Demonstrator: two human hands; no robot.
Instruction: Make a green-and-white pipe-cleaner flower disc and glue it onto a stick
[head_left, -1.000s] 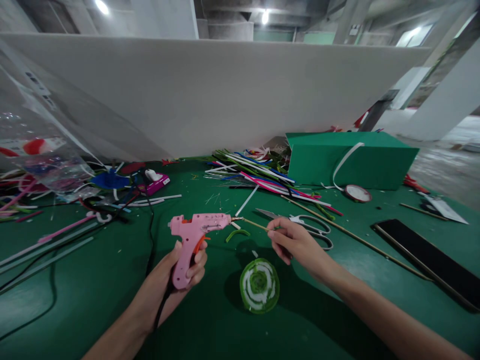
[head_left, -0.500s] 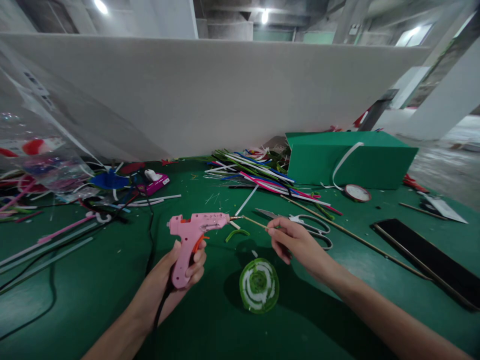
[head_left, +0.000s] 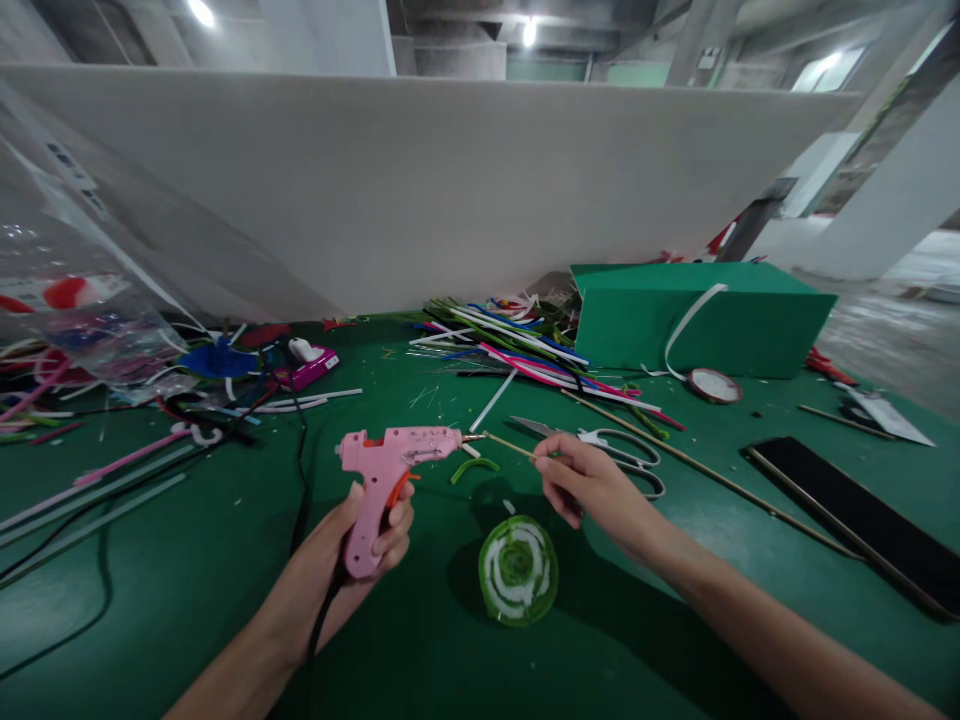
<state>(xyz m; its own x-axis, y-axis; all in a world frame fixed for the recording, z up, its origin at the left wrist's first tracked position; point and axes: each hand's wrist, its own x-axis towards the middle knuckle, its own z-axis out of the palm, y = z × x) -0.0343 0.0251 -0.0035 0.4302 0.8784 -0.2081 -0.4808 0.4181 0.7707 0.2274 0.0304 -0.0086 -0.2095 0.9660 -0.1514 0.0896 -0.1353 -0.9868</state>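
Note:
A pink hot glue gun (head_left: 382,472) is gripped in my left hand (head_left: 375,540), its nozzle pointing right and fingers wrapped round the handle by the orange trigger. My right hand (head_left: 581,480) pinches a thin wooden stick (head_left: 514,446), whose far end is at the nozzle tip; whether they touch I cannot tell. Below and between the hands lies a round green and white coiled piece (head_left: 518,572). Scissors (head_left: 619,455) with grey handles lie just behind my right hand. A short green strip (head_left: 474,468) rests under the nozzle.
Behind, a pile of coloured pipe cleaners (head_left: 510,340) sits beside a green box (head_left: 697,315). A long thin stick (head_left: 712,472) and a black phone (head_left: 855,525) lie on the right. Black cords (head_left: 301,470) and a plastic bag (head_left: 97,320) occupy the left.
The glue gun has shifted very slightly to the right, toward the stick. My right hand and everything on the table stay where they were.

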